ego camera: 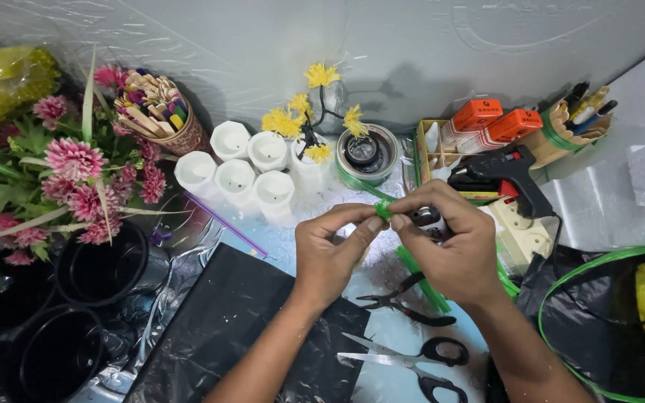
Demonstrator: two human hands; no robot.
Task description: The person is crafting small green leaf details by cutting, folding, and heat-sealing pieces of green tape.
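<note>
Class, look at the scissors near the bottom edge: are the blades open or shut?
Open: the scissors lie flat with two blades spread apart.

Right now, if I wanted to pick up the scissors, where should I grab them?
Probably by the black loop handles, coming from the right. The scissors lie flat and open on the table, with the bare blades pointing left toward the black sheet, so the handle end is the safer, rounder part to hold. Both hands, left and right, are busy pinching green tape.
</note>
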